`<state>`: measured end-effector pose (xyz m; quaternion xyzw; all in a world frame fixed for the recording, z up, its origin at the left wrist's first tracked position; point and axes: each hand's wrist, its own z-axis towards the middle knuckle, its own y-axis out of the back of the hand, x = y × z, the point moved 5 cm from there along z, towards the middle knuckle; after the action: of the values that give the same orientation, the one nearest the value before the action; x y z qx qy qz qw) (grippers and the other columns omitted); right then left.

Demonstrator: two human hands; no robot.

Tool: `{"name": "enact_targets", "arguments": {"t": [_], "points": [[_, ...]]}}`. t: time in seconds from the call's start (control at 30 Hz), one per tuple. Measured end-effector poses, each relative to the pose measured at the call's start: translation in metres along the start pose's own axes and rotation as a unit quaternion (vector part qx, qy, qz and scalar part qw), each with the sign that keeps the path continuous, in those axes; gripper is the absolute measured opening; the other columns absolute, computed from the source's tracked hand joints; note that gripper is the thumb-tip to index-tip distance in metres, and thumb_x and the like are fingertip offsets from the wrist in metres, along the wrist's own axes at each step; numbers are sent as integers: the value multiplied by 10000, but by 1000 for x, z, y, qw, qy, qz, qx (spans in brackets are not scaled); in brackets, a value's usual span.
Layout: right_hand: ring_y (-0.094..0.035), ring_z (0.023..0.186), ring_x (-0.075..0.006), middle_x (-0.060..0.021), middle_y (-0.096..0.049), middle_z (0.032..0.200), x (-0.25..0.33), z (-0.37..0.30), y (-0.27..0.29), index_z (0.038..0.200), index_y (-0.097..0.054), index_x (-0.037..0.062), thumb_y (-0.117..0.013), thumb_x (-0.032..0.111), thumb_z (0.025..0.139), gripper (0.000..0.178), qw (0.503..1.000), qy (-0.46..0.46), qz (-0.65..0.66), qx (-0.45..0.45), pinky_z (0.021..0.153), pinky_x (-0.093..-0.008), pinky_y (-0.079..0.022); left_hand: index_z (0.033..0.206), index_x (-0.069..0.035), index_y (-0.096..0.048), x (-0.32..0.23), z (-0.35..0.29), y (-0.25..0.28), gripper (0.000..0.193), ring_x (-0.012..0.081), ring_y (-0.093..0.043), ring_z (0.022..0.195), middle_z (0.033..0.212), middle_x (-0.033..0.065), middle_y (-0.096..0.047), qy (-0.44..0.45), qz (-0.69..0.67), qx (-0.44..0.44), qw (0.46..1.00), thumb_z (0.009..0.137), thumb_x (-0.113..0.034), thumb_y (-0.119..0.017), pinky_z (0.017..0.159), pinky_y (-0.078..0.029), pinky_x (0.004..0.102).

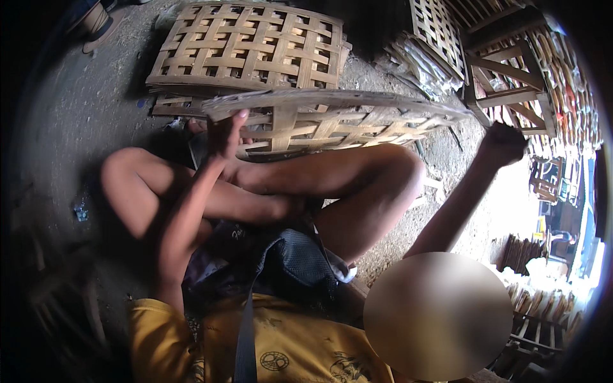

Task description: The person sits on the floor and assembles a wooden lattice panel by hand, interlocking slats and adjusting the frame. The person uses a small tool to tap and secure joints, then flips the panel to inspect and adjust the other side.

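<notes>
Grey floor [70,127], yours to sit on: two bare legs [345,172], crossed. One woven slat panel [332,99] stands on edge just beyond your shins. One pile [246,48] behind it, at least two more panels. One wooden stand [507,97], upper right. Two hands: your left grip [223,135] is clamped on the panel's left end; your right grip [504,145], fisted near its right end, too dark to tell if loaded. One small blue scrap [81,212], floor left.
</notes>
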<state>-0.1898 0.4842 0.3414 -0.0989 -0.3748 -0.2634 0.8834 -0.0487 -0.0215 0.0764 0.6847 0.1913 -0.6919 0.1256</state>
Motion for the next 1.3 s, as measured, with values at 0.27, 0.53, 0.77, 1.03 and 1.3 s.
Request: {"name": "enact_targets", "arguments": {"t": [0.27, 0.53, 0.77, 1.03, 1.3], "points": [[-557, 658, -216, -39, -530, 607, -28, 54, 83, 653, -559, 105, -553, 248, 898, 284, 985, 26, -107, 136, 766, -395, -486, 1054, 2, -620, 33, 26, 7, 508, 168, -611, 470, 805, 95, -637, 91, 14, 29, 995, 903, -483, -640, 414, -508, 261], [-335, 520, -146, 38, -341, 603, -10, -97, -49, 673, -384, 172, -353, 284, 1011, 358, 866, -89, 474, -132, 503, -319, -312, 1195, -26, -542, 29, 11, 2, 499, 164, -636, 542, 879, 94, -656, 46, -2, 9, 999, 908, -426, -625, 453, -479, 260], [-437, 594, -134, 27, -417, 612, -75, -135, -48, 747, -443, 165, -334, 283, 1020, 317, 877, -97, 416, -219, 571, -286, -405, 1138, -35, -582, 32, 2, 3, 452, 155, -646, 578, 871, 75, -659, -8, 7, 39, 999, 937, -440, -569, 475, -479, 254], [-542, 655, -141, -23, -566, 717, -50, -154, -23, 889, -566, 90, -384, 272, 1022, 289, 891, -247, 233, -303, 584, -260, -449, 1074, -33, -604, 39, 10, -2, 419, 142, -633, 530, 794, 51, -624, 8, -12, 72, 997, 925, -424, -629, 416, -458, 225], [-663, 731, -177, -130, -714, 953, -50, -143, -38, 1165, -610, -2, -432, 210, 1029, 309, 943, -214, 160, -198, 603, -242, -490, 1048, -63, -596, 36, 6, 0, 468, 143, -629, 590, 790, 58, -667, 15, 72, 82, 994, 989, -502, -445, 534, -436, 248]]}}
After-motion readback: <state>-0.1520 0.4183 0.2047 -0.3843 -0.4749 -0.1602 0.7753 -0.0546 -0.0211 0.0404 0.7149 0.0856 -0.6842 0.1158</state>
